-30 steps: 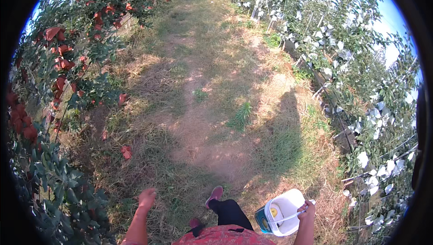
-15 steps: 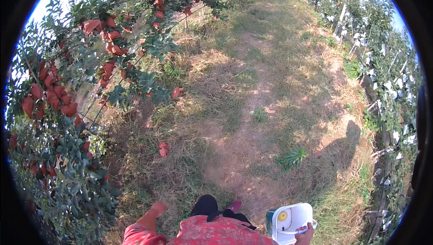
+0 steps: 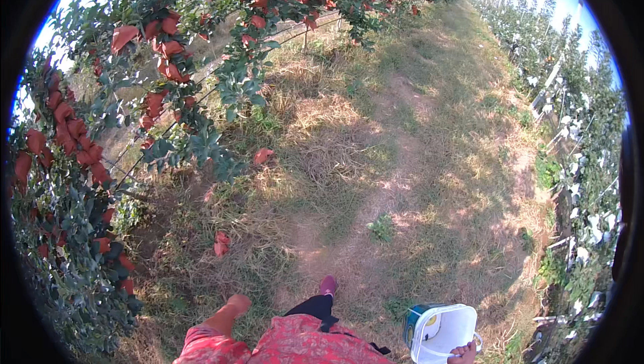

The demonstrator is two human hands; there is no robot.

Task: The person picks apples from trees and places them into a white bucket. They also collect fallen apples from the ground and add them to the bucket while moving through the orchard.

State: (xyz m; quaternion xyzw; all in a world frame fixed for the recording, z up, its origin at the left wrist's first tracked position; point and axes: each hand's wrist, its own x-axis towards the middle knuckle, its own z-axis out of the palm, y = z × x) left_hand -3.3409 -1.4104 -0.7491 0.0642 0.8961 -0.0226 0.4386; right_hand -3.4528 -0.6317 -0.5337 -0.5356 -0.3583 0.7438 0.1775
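My right hand (image 3: 463, 353), at the lower right, is closed around the handle of a bucket (image 3: 461, 322). White inside and dark green-blue outside, the bucket hangs beside me, tilted so that its inside shows. A round yellowish fruit (image 3: 431, 320) lies in it, partly shaded. My left hand (image 3: 238, 303) hangs low in front of the red patterned sleeve, over the grass and touching nothing visible. Its fingers are too small and blurred to read.
Fruit trees with red bags (image 3: 80, 143) crowd the left side, with wires (image 3: 137, 156) low among the branches. A red bag (image 3: 221, 243) lies on the grass. A dry grass path (image 3: 409, 156) runs ahead. Trees with white bags (image 3: 577, 190) line the right.
I have stepped forward along the path, and a foot now reaches farther ahead. The view has turned slightly left. The bucket stays in my right hand; my left arm still hangs down.
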